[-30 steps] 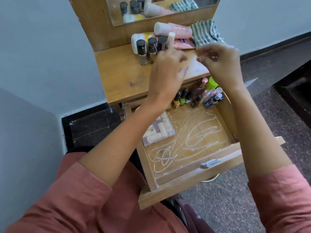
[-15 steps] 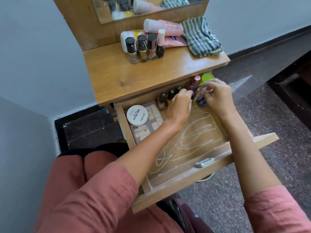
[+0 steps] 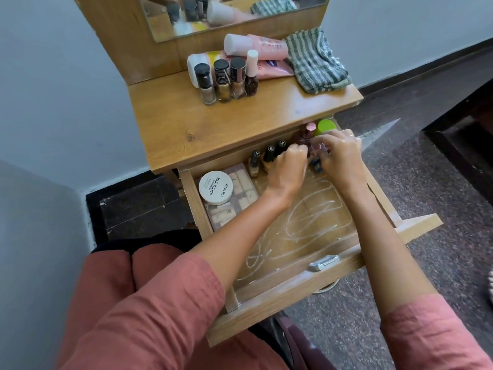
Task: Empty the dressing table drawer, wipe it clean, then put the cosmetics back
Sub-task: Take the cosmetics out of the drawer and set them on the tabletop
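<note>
Emptying step. Drawer (image 3: 266,316) part full: tub (image 3: 215,187) at left, 3 bottles (image 3: 269,154) along the back. My left hand (image 3: 288,166) has fingers curled there, grip hidden. My right hand (image 3: 342,156) pinches small bottles (image 3: 316,164). Next I lift them onto the tabletop (image 3: 213,121).

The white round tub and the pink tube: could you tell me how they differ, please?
The white round tub is squat, with black lettering; the pink tube is long, with a white cap. The tub sits in the drawer; the tube lies sideways atop other tubes on the tabletop.
</note>
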{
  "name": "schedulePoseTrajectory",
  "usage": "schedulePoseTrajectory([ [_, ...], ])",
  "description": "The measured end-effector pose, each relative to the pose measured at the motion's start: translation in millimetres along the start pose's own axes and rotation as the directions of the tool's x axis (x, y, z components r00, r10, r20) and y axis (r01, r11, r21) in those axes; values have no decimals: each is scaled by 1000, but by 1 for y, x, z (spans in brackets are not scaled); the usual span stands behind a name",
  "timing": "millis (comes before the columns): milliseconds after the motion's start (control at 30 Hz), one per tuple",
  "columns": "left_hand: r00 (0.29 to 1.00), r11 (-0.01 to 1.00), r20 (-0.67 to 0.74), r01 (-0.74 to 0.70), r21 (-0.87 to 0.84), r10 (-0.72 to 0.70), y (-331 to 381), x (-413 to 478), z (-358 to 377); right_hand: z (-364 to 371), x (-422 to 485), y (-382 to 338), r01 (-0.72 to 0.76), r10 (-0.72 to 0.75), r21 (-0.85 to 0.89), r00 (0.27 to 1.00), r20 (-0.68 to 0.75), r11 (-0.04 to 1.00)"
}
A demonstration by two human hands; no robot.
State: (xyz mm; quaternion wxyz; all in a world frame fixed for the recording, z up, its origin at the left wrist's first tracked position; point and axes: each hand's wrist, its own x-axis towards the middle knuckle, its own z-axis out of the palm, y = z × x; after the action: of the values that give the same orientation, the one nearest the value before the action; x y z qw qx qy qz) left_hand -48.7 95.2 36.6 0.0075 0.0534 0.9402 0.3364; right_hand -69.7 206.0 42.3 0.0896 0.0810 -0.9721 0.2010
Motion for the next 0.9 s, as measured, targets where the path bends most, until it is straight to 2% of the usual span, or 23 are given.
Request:
schedulePoseTrajectory([
  [333, 988, 996, -150, 8, -88, -22, 15, -13, -31, -39, -4, -20, -6, 21, 269, 999, -51, 963],
  [533, 968, 988, -250, -29, -152, -10, 23, -5, -74, -61, 9, -40, 61, -19, 401, 994, -109, 914],
  [900, 939, 996, -343, -31, -84, 0, 10, 39, -126, -63, 63, -80, 97, -15, 419, 981, -195, 903],
])
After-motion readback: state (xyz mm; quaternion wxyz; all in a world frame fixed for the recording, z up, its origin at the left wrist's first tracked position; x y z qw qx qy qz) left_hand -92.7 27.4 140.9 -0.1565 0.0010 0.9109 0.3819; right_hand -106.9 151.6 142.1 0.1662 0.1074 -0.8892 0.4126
